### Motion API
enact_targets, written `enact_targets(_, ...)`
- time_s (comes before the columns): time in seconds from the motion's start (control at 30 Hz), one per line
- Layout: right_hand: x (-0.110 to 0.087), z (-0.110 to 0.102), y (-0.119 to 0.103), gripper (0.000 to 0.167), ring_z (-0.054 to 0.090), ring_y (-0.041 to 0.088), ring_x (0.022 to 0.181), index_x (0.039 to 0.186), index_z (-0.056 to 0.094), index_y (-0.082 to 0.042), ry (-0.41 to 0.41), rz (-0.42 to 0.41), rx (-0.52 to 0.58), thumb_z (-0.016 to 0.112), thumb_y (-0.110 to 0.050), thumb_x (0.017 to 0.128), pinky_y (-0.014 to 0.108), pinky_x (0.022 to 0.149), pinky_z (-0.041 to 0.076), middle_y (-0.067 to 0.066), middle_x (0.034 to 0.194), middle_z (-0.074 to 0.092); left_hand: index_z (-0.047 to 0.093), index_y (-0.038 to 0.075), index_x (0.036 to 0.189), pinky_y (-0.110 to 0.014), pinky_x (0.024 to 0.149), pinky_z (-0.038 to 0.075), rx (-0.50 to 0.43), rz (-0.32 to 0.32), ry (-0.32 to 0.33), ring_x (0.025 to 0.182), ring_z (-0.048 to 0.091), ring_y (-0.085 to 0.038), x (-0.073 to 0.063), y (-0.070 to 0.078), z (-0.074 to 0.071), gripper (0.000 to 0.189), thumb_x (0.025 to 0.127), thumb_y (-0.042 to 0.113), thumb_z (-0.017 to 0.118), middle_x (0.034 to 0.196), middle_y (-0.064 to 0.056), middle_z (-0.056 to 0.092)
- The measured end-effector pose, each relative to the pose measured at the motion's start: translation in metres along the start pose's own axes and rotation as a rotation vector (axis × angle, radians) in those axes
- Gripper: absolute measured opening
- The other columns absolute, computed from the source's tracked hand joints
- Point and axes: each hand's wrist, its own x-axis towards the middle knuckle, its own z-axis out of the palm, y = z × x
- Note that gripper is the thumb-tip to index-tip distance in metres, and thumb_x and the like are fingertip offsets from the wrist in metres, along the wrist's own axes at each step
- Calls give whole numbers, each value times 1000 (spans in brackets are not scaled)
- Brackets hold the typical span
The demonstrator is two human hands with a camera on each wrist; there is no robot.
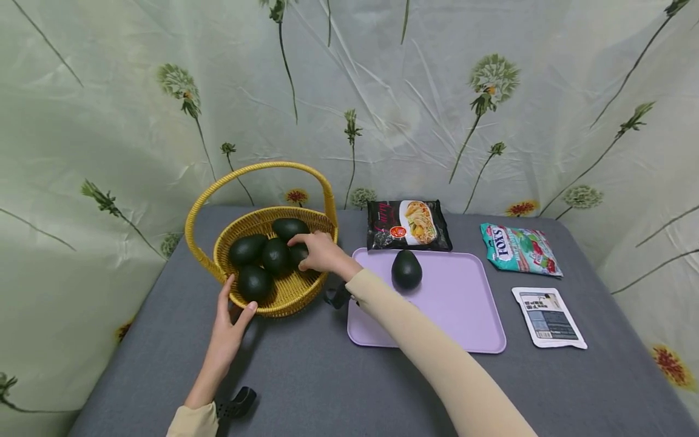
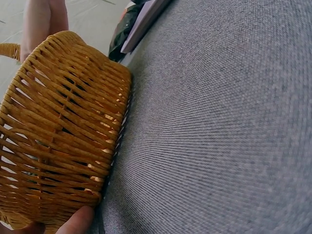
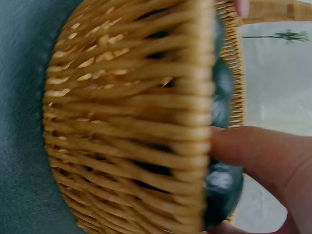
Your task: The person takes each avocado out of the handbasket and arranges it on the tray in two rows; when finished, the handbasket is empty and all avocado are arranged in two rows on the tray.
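Note:
The yellow wicker basket point(image 1: 295, 298) stands on the left part of the table, its tall handle arching over it. Several dark green avocados point(image 1: 255, 283) lie inside. My right hand point(image 1: 322, 252) reaches over the basket's right rim, thumb and fingers around an avocado point(image 3: 224, 190) at that side. In the right wrist view the basket wall hides this fruit's lower part. My left hand point(image 1: 226, 331) grips the front left of the basket, thumb at the rim; the left wrist view shows fingertips point(image 2: 80, 219) against the weave. One more avocado point(image 1: 406, 270) sits on the lilac tray point(image 1: 459, 328).
Behind the tray lies a black noodle packet point(image 1: 409, 226). To its right are a teal FOX'S candy bag point(image 1: 521, 250) and a white packet with a dark label point(image 1: 550, 317). A flower-printed curtain point(image 1: 382, 121) hangs behind the grey table point(image 1: 317, 388).

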Motion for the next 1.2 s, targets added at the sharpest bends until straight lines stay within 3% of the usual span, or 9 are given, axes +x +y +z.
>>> enact_targets(0.27, -31, -33, 13, 52, 53, 26, 110, 134, 57, -19, 117, -81, 252, 74, -17, 84, 34, 84, 45, 11, 133, 52, 4, 26, 155, -64, 101, 22, 0, 0, 0, 137, 19, -43, 0, 2, 1, 74, 100, 22, 53, 157, -12, 3)
enact_targets(0.53, -101, -70, 72, 55, 55, 27, 114, 136, 55, -20, 173, -4, 528, 73, -19, 85, 44, 87, 45, 10, 127, 56, 4, 27, 155, -64, 101, 21, -1, 0, -3, 138, 16, -43, 0, 1, 1, 75, 99, 21, 53, 157, -10, 1)
enact_targets(0.7, -147, -79, 124, 57, 48, 36, 121, 139, 51, -13, 219, 132, 548, 71, -19, 87, 49, 93, 41, 17, 137, 47, 4, 28, 155, -65, 100, 21, -2, 4, -1, 137, 16, -44, 0, -1, 1, 75, 99, 21, 53, 158, -9, -1)
enact_targets(0.87, -178, -76, 161, 58, 42, 41, 126, 141, 47, -9, 221, 247, 554, 68, -21, 88, 52, 95, 38, 23, 140, 43, 4, 28, 155, -65, 101, 21, 5, 8, 3, 138, 15, -43, 0, -1, 0, 75, 99, 21, 54, 158, -9, 0)
enact_targets(1.03, -192, -67, 179, 59, 37, 44, 127, 141, 46, -8, 191, 287, 550, 68, -22, 88, 54, 95, 37, 22, 144, 37, 4, 27, 155, -64, 101, 21, 3, 10, 3, 137, 16, -43, 1, -2, 1, 75, 99, 20, 54, 158, -9, 1)
enact_targets(1.2, -191, -56, 182, 60, 37, 46, 127, 141, 47, -9, 174, 306, 531, 70, -24, 87, 57, 96, 35, 24, 145, 35, 5, 27, 155, -65, 101, 21, -1, 9, 2, 138, 16, -43, 0, -1, 1, 75, 99, 21, 54, 158, -9, 1)
